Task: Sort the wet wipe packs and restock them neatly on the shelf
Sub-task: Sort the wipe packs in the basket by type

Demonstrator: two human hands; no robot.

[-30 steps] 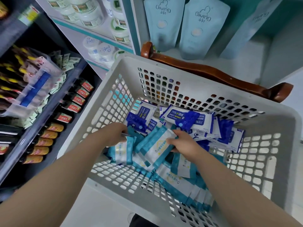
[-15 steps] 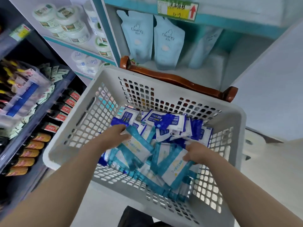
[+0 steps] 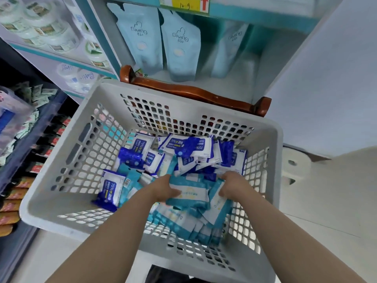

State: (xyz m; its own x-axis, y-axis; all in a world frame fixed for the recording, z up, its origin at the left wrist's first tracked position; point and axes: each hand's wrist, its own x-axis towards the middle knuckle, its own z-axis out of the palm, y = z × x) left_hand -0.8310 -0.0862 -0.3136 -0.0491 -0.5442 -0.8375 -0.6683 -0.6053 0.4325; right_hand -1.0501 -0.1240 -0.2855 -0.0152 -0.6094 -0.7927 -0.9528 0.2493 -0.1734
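Bright, cool, even light; soft shadow on near inner wall of basket; shelf left of basket dim, motion-smeared; jars above-left blurred; wide-angle bending toward edges; packs inside basket fairly sharp.

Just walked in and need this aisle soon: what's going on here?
A person has both hands in a white perforated plastic basket of wet wipe packs. The left hand and right hand grip a bundle of teal-and-white packs from either end. Dark-blue-and-white packs lie loose at the far side. The shelf behind holds pale blue pouches.
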